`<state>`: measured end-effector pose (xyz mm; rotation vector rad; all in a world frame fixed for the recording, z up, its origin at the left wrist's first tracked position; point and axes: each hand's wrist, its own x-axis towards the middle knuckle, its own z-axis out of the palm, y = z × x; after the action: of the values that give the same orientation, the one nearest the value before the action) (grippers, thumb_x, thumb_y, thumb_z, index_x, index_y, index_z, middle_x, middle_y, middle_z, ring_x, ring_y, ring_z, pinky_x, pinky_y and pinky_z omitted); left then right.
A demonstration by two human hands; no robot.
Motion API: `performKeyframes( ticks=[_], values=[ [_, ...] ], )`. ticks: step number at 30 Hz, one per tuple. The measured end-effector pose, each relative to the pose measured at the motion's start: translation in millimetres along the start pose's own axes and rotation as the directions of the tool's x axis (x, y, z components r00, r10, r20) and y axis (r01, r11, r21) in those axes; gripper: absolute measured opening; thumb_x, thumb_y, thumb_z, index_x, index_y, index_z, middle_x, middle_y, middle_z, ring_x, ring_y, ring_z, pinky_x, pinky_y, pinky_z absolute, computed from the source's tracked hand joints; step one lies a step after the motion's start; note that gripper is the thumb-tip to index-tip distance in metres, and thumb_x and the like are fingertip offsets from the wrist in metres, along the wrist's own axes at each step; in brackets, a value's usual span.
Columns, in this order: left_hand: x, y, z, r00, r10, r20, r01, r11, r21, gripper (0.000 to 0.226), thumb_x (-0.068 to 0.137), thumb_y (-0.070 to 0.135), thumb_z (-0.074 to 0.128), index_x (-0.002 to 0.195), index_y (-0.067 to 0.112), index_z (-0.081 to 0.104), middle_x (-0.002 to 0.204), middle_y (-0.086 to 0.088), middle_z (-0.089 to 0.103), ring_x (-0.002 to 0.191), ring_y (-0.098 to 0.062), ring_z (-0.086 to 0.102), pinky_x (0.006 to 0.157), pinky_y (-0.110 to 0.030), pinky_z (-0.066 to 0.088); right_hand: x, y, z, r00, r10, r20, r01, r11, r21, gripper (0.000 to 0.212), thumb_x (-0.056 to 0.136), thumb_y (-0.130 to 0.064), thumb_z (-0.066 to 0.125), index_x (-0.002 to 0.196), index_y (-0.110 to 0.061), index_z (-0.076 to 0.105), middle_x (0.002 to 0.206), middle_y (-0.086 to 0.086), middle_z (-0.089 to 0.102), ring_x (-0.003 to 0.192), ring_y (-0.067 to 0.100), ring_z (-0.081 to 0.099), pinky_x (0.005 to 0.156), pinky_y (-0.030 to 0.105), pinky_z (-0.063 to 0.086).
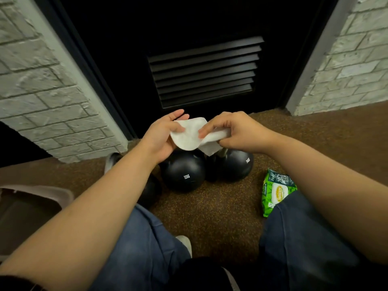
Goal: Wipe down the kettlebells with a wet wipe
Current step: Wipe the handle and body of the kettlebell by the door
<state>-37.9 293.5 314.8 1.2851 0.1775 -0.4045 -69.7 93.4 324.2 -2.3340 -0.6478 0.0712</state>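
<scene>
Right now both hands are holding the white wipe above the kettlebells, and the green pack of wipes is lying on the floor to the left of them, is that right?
Not quite. The head view shows the green pack of wipes on the floor to the right of the kettlebells, beside the right knee. The rest holds: the left hand and right hand both hold the white wipe above them.
</scene>
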Motion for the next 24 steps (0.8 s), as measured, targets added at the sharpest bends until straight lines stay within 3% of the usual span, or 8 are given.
performKeyframes(
  ticks=[3, 5, 10, 13, 16, 18, 21, 24],
  values=[
    [0.3, 3.0, -10.4, 0.998, 0.057, -0.006, -0.056, 0.993, 0.102, 0.056, 0.085, -0.015, 0.043, 0.134, 0.012, 0.044, 0.118, 0.0, 0.058, 0.107, -0.018, 0.058, 0.083, -0.034, 0.053, 5.4, -2.3, 7.5, 1.0, 0.026, 0.003, -0.026, 1.0, 0.008, 0.051, 0.065, 0.006, 0.06, 0.102, -0.029, 0.071, 0.112, -0.003, 0.066, 0.109, 0.015, 0.056, 0.097, 0.035, 0.044],
    [1.4, 3.4, -17.1, 0.995, 0.103, -0.008, -0.101, 0.981, 0.165, 0.055, 0.086, -0.015, 0.046, 0.131, 0.016, 0.045, 0.122, 0.0, 0.057, 0.109, -0.016, 0.058, 0.075, -0.029, 0.054, 9.2, -1.6, 13.2, 0.997, 0.08, 0.021, -0.081, 0.997, 0.013, 0.047, 0.069, 0.002, 0.064, 0.104, -0.03, 0.07, 0.114, -0.003, 0.064, 0.107, 0.013, 0.058, 0.094, 0.033, 0.047],
    [8.0, 9.5, -25.1, 0.974, 0.226, 0.023, -0.222, 0.928, 0.301, 0.059, 0.082, -0.018, 0.048, 0.128, 0.019, 0.045, 0.129, -0.001, 0.053, 0.11, -0.012, 0.055, 0.07, -0.019, 0.051, 27.6, -2.7, 32.1, 0.933, 0.354, 0.062, -0.358, 0.928, 0.106, 0.041, 0.084, -0.024, 0.065, 0.124, -0.022, 0.058, 0.118, -0.002, 0.061, 0.107, 0.015, 0.06, 0.093, 0.028, 0.048],
    [11.3, 12.7, -23.2, 0.951, 0.306, 0.048, -0.302, 0.881, 0.364, 0.059, 0.081, -0.017, 0.047, 0.121, 0.028, 0.046, 0.131, 0.001, 0.05, 0.117, -0.012, 0.051, 0.077, -0.023, 0.05, 38.1, -9.3, 44.5, 0.828, 0.54, 0.151, -0.55, 0.73, 0.407, 0.057, 0.094, -0.049, 0.043, 0.141, -0.018, 0.037, 0.14, 0.007, 0.047, 0.12, 0.02, 0.051, 0.097, 0.035, 0.045],
    [13.4, 17.3, -10.3, 0.928, 0.357, 0.105, -0.37, 0.852, 0.37, 0.061, 0.082, -0.016, 0.046, 0.121, 0.031, 0.045, 0.133, 0.003, 0.048, 0.119, -0.01, 0.049, 0.081, -0.025, 0.051, 42.3, -13.7, 48.6, 0.81, 0.545, 0.217, -0.517, 0.489, 0.702, 0.069, 0.092, -0.062, 0.029, 0.148, -0.021, 0.023, 0.138, 0.01, 0.047, 0.123, 0.024, 0.049, 0.093, 0.034, 0.043],
    [13.5, 18.8, 1.0, 0.923, 0.35, 0.162, -0.384, 0.87, 0.308, 0.062, 0.082, -0.018, 0.045, 0.121, 0.03, 0.046, 0.135, 0.002, 0.048, 0.12, -0.01, 0.049, 0.085, -0.028, 0.052, 44.5, -11.1, 47.6, 0.826, 0.526, 0.202, -0.44, 0.379, 0.814, 0.072, 0.089, -0.069, 0.024, 0.143, -0.022, 0.033, 0.12, 0.009, 0.058, 0.109, 0.022, 0.058, 0.084, 0.033, 0.05],
    [15.7, 17.4, 12.9, 0.92, 0.336, 0.202, -0.376, 0.901, 0.214, 0.061, 0.083, -0.018, 0.045, 0.118, 0.032, 0.048, 0.135, 0.001, 0.049, 0.12, -0.012, 0.051, 0.086, -0.029, 0.054, 50.0, -0.7, 45.1, 0.822, 0.539, 0.183, -0.388, 0.295, 0.873, 0.08, 0.083, -0.078, 0.023, 0.133, -0.022, 0.049, 0.116, 0.011, 0.064, 0.101, 0.024, 0.064, 0.076, 0.034, 0.055],
    [24.6, 13.9, 19.0, 0.927, 0.309, 0.211, -0.346, 0.923, 0.17, 0.059, 0.084, -0.016, 0.044, 0.117, 0.033, 0.049, 0.133, 0.003, 0.051, 0.12, -0.011, 0.052, 0.083, -0.027, 0.054, 47.8, 2.0, 38.8, 0.846, 0.485, 0.22, -0.351, 0.198, 0.915, 0.08, 0.084, -0.076, 0.023, 0.13, -0.018, 0.053, 0.11, 0.009, 0.066, 0.089, 0.018, 0.069, 0.071, 0.033, 0.059]
  ],
)
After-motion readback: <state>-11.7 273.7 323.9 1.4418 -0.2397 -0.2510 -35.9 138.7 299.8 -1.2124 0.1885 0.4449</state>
